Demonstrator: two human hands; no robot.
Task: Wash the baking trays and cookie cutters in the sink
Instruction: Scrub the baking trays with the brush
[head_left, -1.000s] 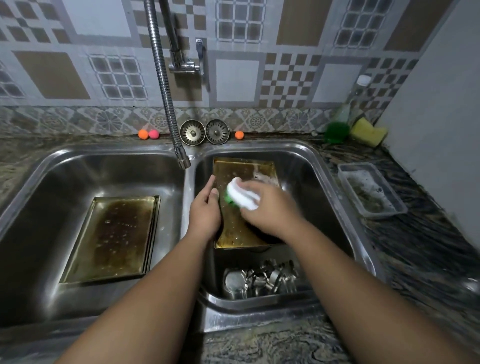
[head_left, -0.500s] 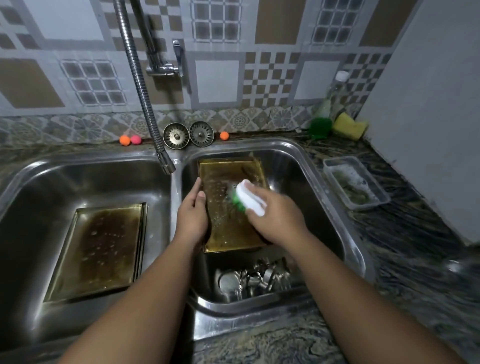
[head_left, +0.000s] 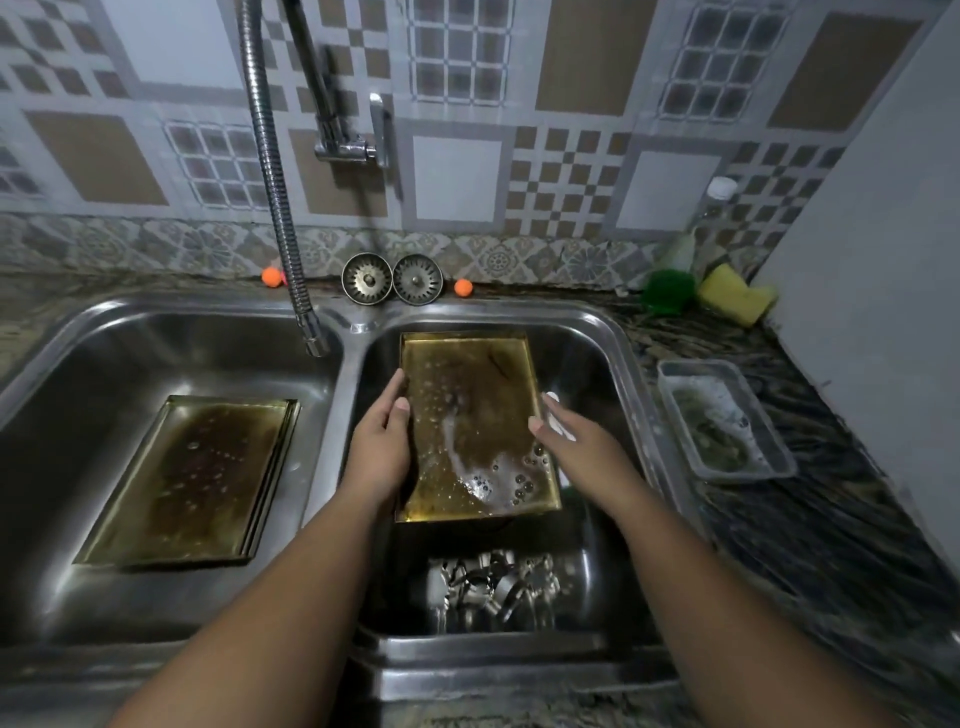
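1 soapy tray (head_left: 478, 415): the left hand (head_left: 382, 447) grips its left edge; the right hand (head_left: 576, 447), at its right edge, has an unclear hold.

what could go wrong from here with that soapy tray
1. The baking tray looks tilted in the right basin and is wet with suds. The left hand grips only its left edge, so it might slip down onto the cookie cutters lying nearer the person.
2. The right hand is at the tray's thin right rim; a sudden slide could scrape the fingers.
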